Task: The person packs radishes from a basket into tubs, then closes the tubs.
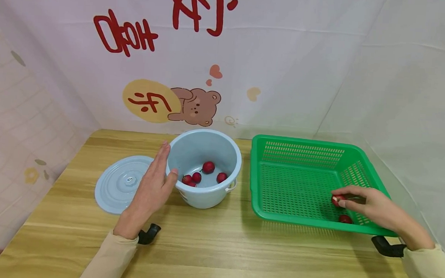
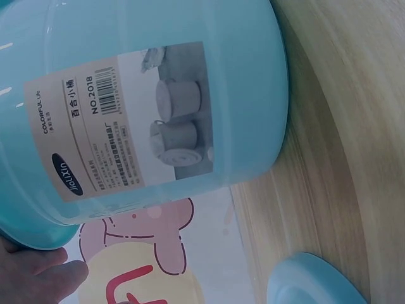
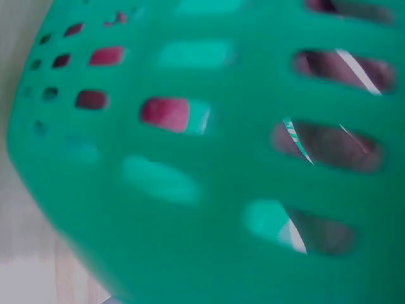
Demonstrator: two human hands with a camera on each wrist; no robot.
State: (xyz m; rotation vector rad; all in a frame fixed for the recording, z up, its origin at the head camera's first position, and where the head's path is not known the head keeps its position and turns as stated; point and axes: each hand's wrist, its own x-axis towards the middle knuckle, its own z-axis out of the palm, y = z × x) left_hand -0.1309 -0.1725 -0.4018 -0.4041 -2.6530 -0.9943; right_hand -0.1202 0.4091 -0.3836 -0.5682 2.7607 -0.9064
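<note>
1. A wood-grain surface point(image 1: 208, 253) is spanning the foreground, and pale cloth walls point(image 1: 295, 67) are enclosing it at the back and both sides.
2. The back cloth is showing red lettering point(image 1: 218, 9) and, lower down, a printed bear point(image 1: 194, 107).
3. Near the middle, a light-blue bucket point(image 1: 203, 197) is standing upright; a lid point(image 1: 116, 183) of the same colour is lying to its left, partly behind the left hand, and a green basket point(image 1: 255, 179) is sitting to its right.
4. Several red round pieces point(image 1: 208, 167) are resting inside the bucket; a loose red piece point(image 1: 345, 219) is lying in the basket's near right part.
5. The left hand point(image 1: 152, 188) is slanting up beside the bucket's left rim, its grip spread, fingers straight and thumb apart; whether it is touching the rim, I cannot tell.
6. The right hand point(image 1: 379, 207) is crossing the basket's right rim, its grip pinching a red piece point(image 1: 334, 201) between thumb and fingers, low inside the basket.
</note>
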